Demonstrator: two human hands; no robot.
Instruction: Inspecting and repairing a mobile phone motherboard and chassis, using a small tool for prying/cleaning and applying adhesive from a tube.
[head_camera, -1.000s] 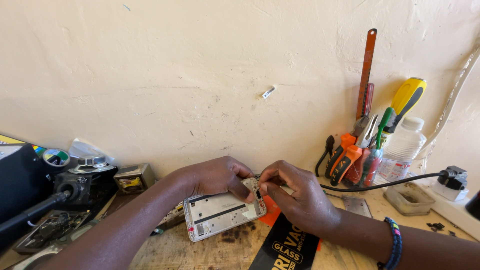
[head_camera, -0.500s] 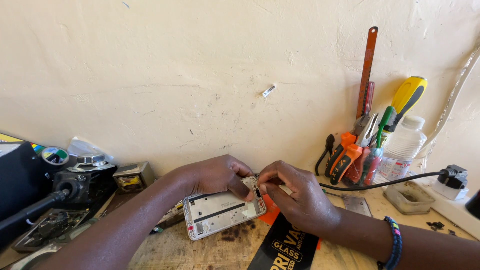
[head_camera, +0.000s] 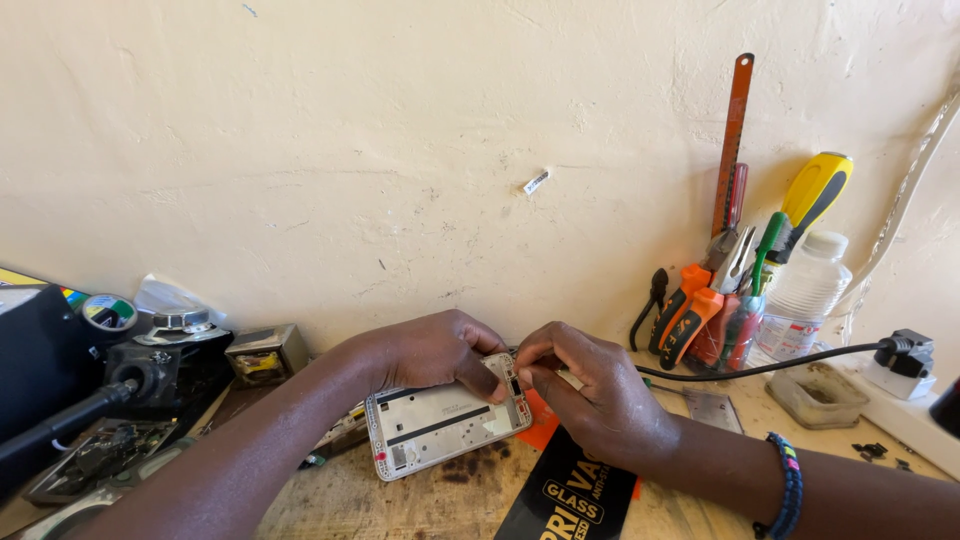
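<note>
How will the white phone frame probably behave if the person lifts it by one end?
The white phone frame looks thin and mostly hollow, so it is probably light and may flex a little. Its narrow rails suggest it could bend or crack under twisting. It lies flat on the workbench, so rolling seems unlikely. The left hand and right hand pinch its far end.

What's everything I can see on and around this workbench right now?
phone frame: one, white, middle of the bench, held by both hands
black packet: one, black with yellow, under the right hand
tool holder with pliers and cutters: one cluster, orange and green handles, by the wall at right
screwdriver: one, yellow and black, standing in that cluster
plastic bottle: one, clear, right of the tools
black cable: one, running to a plug at right
tape roll: one, left, on dark equipment
bench: one, worn wood
bracelet: one, blue beaded, right wrist
left hand: on the frame's top edge
right hand: pinching at the frame's upper corner
</note>
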